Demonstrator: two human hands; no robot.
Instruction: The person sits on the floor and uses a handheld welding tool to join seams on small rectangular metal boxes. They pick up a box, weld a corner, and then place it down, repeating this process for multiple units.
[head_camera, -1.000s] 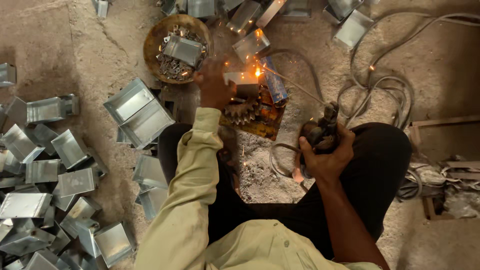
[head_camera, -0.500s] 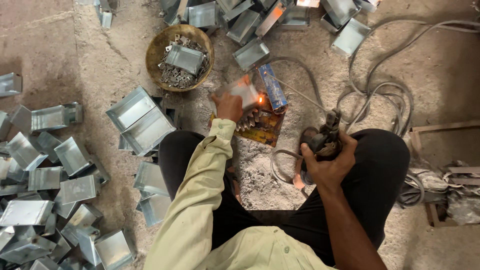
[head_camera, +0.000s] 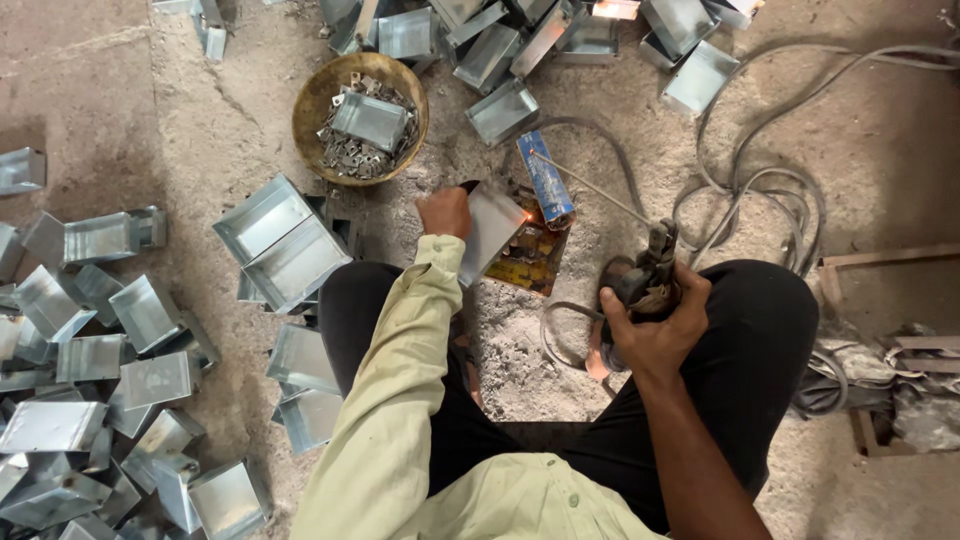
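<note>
Seen from above, a person in black trousers and a pale yellow long-sleeved shirt sits on a dusty concrete floor (head_camera: 180, 120), legs spread around a small scorched work plate (head_camera: 535, 255), which serves here as the landmark. To the left of the plate and running down that side lies a wide scatter of open grey sheet-metal boxes (head_camera: 100, 360); a second heap of boxes (head_camera: 560, 35) sits above the plate. To the right of the plate, grey cables (head_camera: 760, 200) loop across the floor. Above and to the left of the plate stands a round brass-coloured bowl (head_camera: 305, 105) holding small metal scraps and 1 box. On the plate itself, a metal box (head_camera: 492, 228) rests tilted, with a small orange glow at its right edge. The left hand (head_camera: 446, 212) is closed around that box's left edge, gripping it. Just right of the plate, the right hand (head_camera: 655, 320) is wrapped tight around a dark electrode holder (head_camera: 652, 265), whose thin welding rod (head_camera: 590, 188) slants up and left past a blue packet (head_camera: 545, 178) lying at the plate's top edge
</note>
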